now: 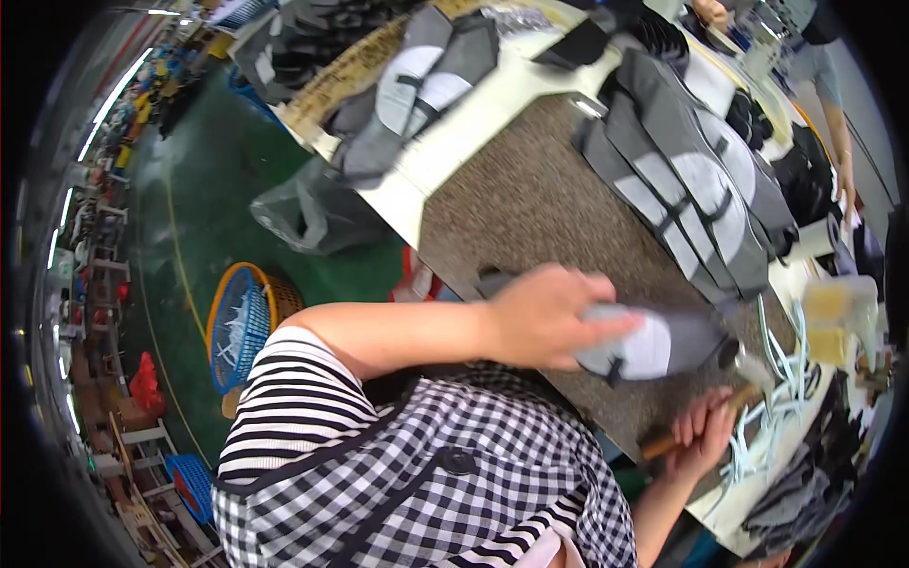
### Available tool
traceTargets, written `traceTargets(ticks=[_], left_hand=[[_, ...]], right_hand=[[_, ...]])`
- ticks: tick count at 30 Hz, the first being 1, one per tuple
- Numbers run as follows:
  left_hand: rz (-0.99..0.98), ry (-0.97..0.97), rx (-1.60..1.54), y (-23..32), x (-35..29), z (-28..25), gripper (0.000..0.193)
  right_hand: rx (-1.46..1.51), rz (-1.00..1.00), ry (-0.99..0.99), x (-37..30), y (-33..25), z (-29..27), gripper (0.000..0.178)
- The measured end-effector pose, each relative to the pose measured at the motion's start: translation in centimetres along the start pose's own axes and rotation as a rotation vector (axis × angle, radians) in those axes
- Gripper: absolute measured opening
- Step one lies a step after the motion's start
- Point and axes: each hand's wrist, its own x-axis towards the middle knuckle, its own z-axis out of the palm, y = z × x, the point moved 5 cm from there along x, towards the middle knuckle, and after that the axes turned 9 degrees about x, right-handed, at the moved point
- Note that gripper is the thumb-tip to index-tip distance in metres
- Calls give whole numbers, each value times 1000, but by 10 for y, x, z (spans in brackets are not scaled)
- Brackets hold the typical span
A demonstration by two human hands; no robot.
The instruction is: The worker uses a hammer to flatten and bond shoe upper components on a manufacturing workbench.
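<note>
My left hand (544,317) reaches in from the left and lies over a grey fabric shoe upper (653,343) with a pale patch. One finger stretches across the patch, the others are slightly bent and apart, and the hand is somewhat blurred. Its palm side is hidden. My right hand (701,431), lower right, is closed round the wooden handle of a hammer (740,396), whose metal head lies close to the upper's right end. Beneath the upper is a brown speckled work board (521,189).
Stacked grey uppers (691,180) lie at the board's far right, with another pile (417,90) at far left. Pale straps (772,398) and a cloudy plastic container (838,317) stand to the right. Blue and orange baskets (241,322) are on the green floor.
</note>
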Motion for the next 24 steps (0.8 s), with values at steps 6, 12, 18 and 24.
traceTargets(ticks=[6,12,18,24], left_hand=[[-815,614,641,-168,-66,-119,88],[-1058,239,1051,-267,-93,-117,112],[-235,243,513,-140,82,-86,85],[357,121,157,-18,237,27,26]], right_hand=[[64,5,13,6,1,0,20],[82,178,85,16,15,12,18],[-52,253,149,56,20,41,16],[-62,234,150,90,27,48,20]])
